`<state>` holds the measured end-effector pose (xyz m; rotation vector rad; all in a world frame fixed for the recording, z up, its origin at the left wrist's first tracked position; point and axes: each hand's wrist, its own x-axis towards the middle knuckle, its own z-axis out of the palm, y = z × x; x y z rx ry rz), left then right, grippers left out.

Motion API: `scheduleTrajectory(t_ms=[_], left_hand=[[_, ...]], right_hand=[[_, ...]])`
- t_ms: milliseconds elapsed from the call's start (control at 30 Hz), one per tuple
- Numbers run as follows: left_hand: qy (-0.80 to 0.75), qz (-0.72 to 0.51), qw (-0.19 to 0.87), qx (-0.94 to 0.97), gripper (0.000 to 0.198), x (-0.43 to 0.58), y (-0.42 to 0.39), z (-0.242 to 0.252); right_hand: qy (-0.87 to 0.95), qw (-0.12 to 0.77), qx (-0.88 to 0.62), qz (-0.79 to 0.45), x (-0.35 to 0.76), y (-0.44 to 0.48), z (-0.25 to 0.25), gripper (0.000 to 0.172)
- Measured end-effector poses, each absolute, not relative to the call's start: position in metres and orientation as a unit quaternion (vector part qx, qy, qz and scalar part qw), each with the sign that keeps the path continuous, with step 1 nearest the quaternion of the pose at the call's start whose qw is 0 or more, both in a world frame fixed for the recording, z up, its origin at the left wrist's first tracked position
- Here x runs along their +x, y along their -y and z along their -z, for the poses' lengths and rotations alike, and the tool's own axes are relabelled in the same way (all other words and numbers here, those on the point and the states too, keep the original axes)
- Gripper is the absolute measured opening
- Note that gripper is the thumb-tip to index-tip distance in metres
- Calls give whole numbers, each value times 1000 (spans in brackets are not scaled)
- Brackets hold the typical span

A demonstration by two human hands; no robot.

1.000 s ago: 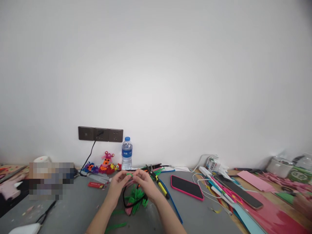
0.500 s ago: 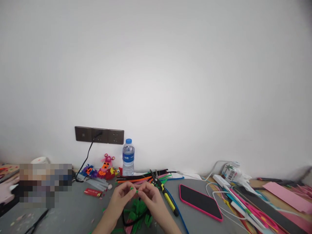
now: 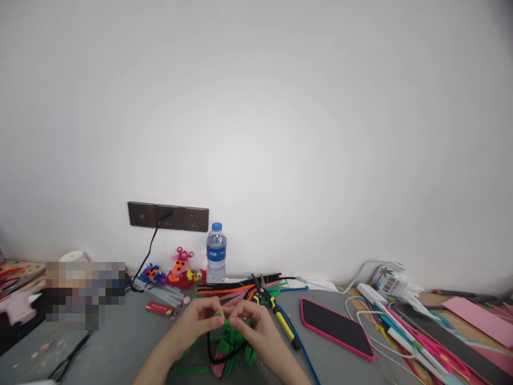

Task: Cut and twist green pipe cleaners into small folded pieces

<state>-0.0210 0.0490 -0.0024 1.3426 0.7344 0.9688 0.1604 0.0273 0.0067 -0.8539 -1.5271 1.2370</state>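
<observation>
My left hand (image 3: 200,320) and my right hand (image 3: 251,324) meet above the grey table, thumbs and forefingers pinched together. Between the fingertips shows a short bit of green pipe cleaner (image 3: 226,322), gripped from both sides. A black pipe cleaner (image 3: 210,350) hangs in a loop under the hands; its upper ends are hidden by the fingers. Beneath lie several folded green pipe cleaner pieces (image 3: 237,342) and a pink piece (image 3: 217,369). Pliers with yellow and black handles (image 3: 284,322) rest just right of my right hand.
Behind the hands lie loose pipe cleaners (image 3: 236,290), a water bottle (image 3: 216,254) and small pipe cleaner figures (image 3: 179,266). A red packet (image 3: 158,308) is at left. On the right are a pink-cased phone (image 3: 336,329), white cables and pink scissors (image 3: 444,358).
The view has shifted slightly, so the scene sits a little further right and higher. Both hands keep their pinch on the green pipe cleaner, with the fingertips a little closer together.
</observation>
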Motion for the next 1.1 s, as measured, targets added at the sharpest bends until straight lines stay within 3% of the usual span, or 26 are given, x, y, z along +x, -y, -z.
scheduleTrajectory(t_ms=[500, 1100], left_hand=[[-325, -393, 620, 596, 37, -26, -45, -4], [-291, -387, 639, 598, 28, -22, -43, -1]], right_hand=[[639, 448, -380, -496, 162, -21, -22, 24], [599, 458, -355, -553, 166, -22, -20, 24]])
